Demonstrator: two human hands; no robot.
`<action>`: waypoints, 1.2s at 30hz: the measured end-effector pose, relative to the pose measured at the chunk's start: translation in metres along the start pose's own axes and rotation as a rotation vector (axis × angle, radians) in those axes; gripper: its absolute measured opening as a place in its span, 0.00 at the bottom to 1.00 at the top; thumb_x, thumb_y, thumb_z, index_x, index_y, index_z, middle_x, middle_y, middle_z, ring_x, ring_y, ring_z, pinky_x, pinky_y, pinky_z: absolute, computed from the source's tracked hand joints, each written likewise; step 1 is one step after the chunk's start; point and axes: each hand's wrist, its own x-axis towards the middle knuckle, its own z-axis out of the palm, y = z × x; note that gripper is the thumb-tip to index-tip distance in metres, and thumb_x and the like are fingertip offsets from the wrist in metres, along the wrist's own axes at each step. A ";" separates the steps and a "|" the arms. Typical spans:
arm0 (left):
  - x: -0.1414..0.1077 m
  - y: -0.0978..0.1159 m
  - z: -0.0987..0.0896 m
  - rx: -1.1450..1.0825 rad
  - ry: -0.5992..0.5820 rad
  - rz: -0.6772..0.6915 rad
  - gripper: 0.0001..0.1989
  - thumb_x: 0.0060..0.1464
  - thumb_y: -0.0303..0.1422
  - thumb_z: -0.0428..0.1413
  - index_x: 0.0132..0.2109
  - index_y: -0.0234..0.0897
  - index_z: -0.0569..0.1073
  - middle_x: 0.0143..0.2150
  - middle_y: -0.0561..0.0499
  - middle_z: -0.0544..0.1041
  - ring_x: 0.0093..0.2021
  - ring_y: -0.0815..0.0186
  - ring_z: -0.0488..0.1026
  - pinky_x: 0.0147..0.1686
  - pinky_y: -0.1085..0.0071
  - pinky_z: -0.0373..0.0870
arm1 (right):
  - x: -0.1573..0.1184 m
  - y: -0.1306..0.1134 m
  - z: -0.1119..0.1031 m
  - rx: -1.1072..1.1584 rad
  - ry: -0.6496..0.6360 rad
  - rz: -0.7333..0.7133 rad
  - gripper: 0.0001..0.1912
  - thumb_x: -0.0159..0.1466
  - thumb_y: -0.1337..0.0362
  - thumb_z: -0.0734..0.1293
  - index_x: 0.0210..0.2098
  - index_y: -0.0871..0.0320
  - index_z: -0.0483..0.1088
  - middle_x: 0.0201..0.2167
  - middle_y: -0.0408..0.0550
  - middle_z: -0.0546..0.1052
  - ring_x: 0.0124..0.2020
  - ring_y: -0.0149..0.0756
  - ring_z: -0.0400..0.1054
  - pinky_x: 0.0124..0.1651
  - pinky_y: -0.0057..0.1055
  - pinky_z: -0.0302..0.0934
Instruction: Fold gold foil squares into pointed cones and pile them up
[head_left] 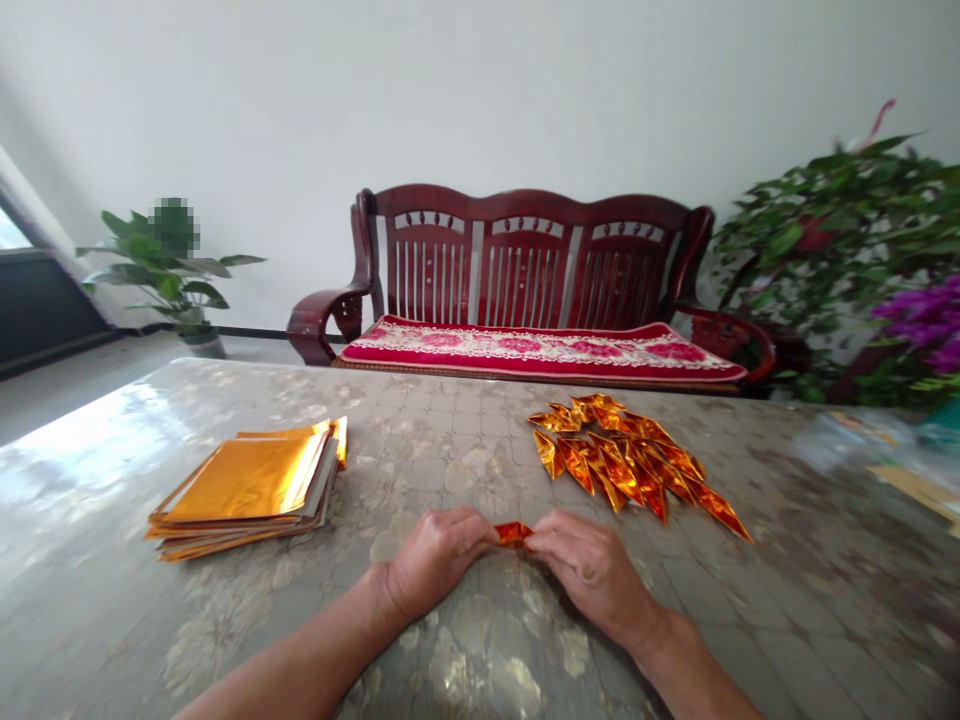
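Between my two hands is a small folded piece of shiny gold foil paper [513,535], close above the table. My left hand [441,552] pinches its left end, and my right hand [589,565] pinches the right end. Both sets of fingers are closed, and only the middle of the piece shows. Beyond my right hand lies a cluster of folded gold foil pieces [626,465] with pointed ends, overlapping one another. Left of my left hand is an uneven stack of flat gold foil sheets [244,480], some with grey undersides.
The table [450,640] has a glossy, flower-patterned cover. Clear plastic wrapping [847,440] and a tan flat piece [911,490] lie at its right side. Behind it stands a dark red wooden bench [525,265] with a red patterned cushion [540,350]. Potted plants flank the bench.
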 end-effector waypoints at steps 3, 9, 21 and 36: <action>0.001 -0.001 0.000 -0.039 0.009 -0.037 0.10 0.64 0.31 0.53 0.37 0.39 0.78 0.33 0.50 0.79 0.34 0.67 0.77 0.36 0.77 0.69 | -0.001 0.000 0.001 -0.002 -0.018 0.016 0.12 0.70 0.66 0.62 0.38 0.55 0.78 0.33 0.47 0.78 0.33 0.33 0.73 0.36 0.27 0.65; 0.003 -0.001 -0.006 -0.082 -0.033 -0.024 0.12 0.66 0.32 0.51 0.42 0.42 0.80 0.36 0.50 0.80 0.37 0.66 0.78 0.38 0.77 0.69 | 0.001 -0.001 -0.001 -0.012 -0.066 0.003 0.14 0.71 0.67 0.60 0.40 0.54 0.78 0.31 0.46 0.77 0.33 0.32 0.71 0.35 0.27 0.63; 0.003 -0.002 0.000 -0.091 -0.039 0.003 0.12 0.66 0.34 0.52 0.45 0.44 0.81 0.37 0.52 0.80 0.37 0.68 0.77 0.40 0.77 0.69 | -0.003 0.000 0.009 0.049 -0.094 0.110 0.12 0.69 0.70 0.62 0.41 0.53 0.77 0.32 0.46 0.74 0.35 0.34 0.69 0.38 0.28 0.61; 0.003 0.002 0.003 -0.128 0.037 0.023 0.11 0.65 0.34 0.54 0.39 0.37 0.80 0.36 0.49 0.77 0.37 0.68 0.75 0.40 0.76 0.69 | 0.000 -0.008 0.014 0.131 -0.035 0.220 0.07 0.68 0.67 0.65 0.35 0.54 0.76 0.30 0.44 0.73 0.33 0.33 0.69 0.37 0.27 0.61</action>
